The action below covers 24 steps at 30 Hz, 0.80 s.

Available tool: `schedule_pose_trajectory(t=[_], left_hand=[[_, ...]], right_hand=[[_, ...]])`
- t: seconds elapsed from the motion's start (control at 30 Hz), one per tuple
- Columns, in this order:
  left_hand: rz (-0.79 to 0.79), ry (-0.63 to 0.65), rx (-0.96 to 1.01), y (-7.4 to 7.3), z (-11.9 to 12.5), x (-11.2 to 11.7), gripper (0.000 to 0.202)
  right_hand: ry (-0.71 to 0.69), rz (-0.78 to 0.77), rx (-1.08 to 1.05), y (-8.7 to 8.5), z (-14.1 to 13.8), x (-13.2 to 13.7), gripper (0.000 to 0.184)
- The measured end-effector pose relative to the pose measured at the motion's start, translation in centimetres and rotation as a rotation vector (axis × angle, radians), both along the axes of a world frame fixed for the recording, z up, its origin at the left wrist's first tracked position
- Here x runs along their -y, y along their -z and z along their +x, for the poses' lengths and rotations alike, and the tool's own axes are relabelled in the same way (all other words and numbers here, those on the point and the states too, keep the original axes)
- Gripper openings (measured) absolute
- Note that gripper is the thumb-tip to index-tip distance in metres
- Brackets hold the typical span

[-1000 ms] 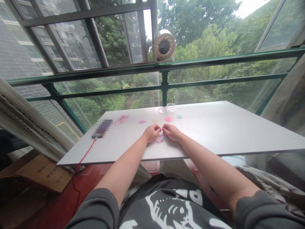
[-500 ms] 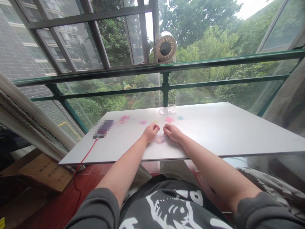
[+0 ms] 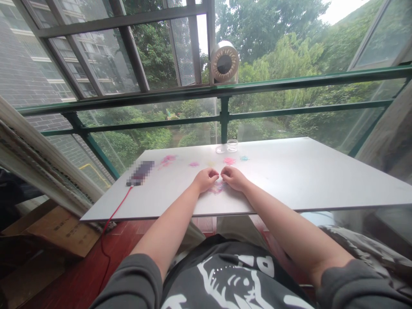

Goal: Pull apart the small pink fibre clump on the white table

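Observation:
My left hand [image 3: 206,179] and my right hand [image 3: 234,177] rest close together on the white table [image 3: 289,176], fingertips curled and nearly touching. Both pinch something tiny that I cannot make out. Between and under them lies a small pile of mixed coloured bits [image 3: 218,187]. Farther back sit sorted little heaps: a pink heap [image 3: 168,159] at the left, a small magenta heap [image 3: 193,164], another pink heap [image 3: 228,161] and a teal heap [image 3: 243,158]. Two small clear dishes [image 3: 227,147] stand at the table's far edge.
A phone [image 3: 140,173] lies at the table's left with a red cable [image 3: 111,219] trailing off the edge to the floor. A green railing [image 3: 222,109] and glass run behind the table. Cardboard boxes [image 3: 54,229] lie on the floor at left.
My hands drew slightly apart half a second ago and have come back together, fingertips nearly touching above the mixed pile.

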<state>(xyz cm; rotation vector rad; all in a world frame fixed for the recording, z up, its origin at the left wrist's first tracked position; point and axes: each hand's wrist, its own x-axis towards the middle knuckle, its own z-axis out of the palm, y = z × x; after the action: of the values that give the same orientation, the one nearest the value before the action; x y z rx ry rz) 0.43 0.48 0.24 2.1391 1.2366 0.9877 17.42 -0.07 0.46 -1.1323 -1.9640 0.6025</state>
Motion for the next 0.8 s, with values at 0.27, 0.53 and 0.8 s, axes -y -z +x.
schedule_pose_trajectory(t=[0.27,0.53,0.8], left_hand=[[0.020,0.008,-0.023,-0.43,0.21,0.44,0.020],[0.029,0.001,-0.003,-0.40,0.30,0.45,0.023],[0.025,0.047,0.000,-0.73,0.25,0.78,0.024]], right_hand=[[-0.027,-0.010,-0.014,-0.28,0.05,0.21,0.011],[-0.084,-0.061,-0.063,-0.46,0.10,0.55,0.012],[-0.097,-0.061,-0.092,-0.11,0.17,0.17,0.012]])
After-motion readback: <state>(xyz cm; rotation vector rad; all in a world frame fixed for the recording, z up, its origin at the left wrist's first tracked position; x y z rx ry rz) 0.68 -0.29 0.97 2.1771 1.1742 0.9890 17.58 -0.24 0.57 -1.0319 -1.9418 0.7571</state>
